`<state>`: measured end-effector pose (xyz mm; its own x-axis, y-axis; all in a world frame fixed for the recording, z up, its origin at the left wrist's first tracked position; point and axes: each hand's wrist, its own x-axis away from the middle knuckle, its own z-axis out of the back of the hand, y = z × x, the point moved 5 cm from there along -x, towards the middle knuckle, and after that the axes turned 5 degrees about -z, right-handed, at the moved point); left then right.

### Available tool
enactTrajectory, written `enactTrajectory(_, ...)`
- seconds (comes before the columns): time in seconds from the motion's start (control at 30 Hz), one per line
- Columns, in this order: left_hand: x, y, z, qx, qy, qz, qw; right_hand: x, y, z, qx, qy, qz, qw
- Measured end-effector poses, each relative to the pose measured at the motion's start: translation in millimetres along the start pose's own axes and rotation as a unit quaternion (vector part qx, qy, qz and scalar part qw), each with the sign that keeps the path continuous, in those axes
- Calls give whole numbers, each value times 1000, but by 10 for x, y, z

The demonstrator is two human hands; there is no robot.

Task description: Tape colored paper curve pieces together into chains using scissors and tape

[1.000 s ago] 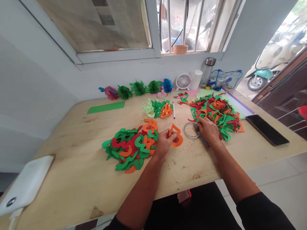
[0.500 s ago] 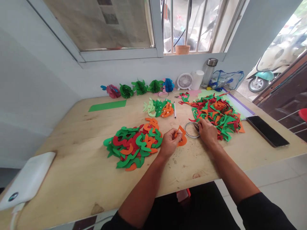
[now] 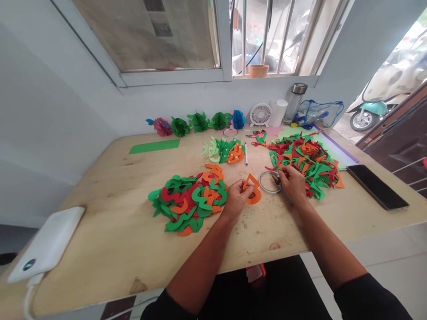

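Note:
My left hand (image 3: 236,195) pinches an orange paper cut-out (image 3: 255,197) with a curved outline and an opening in it, a little above the wooden table. On the right, my right hand (image 3: 292,183) has its fingers closed around small dark-bladed scissors (image 3: 276,179). The blades point left over a round ring (image 3: 262,183), and the palm partly covers the handle. Just beyond that hand spreads a heap of red, green and orange paper scraps (image 3: 308,158). Left of my left hand lies a pile of curved green, red and orange cut-outs (image 3: 187,202).
Along the wall stand folded paper figures (image 3: 199,122), a small white fan (image 3: 260,115), a glass bottle (image 3: 295,103) and a clear pouch (image 3: 318,113). A phone (image 3: 376,186) lies at right, a white power bank (image 3: 46,244) at left. A pen (image 3: 246,154) and a green strip (image 3: 154,146) lie further back.
The whole view has shifted slightly, so things appear a little further right. More of the scissors' handle shows below my right palm. My left hand still pinches the orange cut-out.

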<state>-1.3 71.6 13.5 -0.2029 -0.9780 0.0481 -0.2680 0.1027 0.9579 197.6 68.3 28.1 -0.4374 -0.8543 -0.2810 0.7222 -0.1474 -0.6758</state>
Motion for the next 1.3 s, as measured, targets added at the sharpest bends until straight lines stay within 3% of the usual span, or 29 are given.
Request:
enactTrajectory(0.1, -15, -10, 42, 7, 25, 8, 1000, 26, -56, 4, -124, -47, -26, 991)
enactTrajectory(0.2, -29, -21, 78, 15, 54, 11, 998, 108, -196, -12, -242, -109, -57, 962)
enactTrajectory(0.33, -38, -24, 78, 24, 56, 13, 998, 249, -484, -96, -321, -170, -51, 930)
enactTrajectory(0.47, -51, -27, 86, 27, 49, 10, 998, 333, -600, -285, -328, -191, -53, 924)
enactTrajectory(0.67, -79, -50, 94, 13, 48, 7, 999, 368, -557, -458, -366, -215, -48, 904)
enactTrajectory(0.87, -89, -82, 67, -20, 32, -19, 999, 370, -579, -431, -376, -210, -32, 902)
enactTrajectory(1.1, -87, -137, 88, -112, 15, -86, 990, 358, -575, -368, -322, -192, -1, 927)
enactTrajectory(1.3, -79, -86, 73, -71, 22, -76, 994, 351, -581, -334, -304, -177, -15, 936)
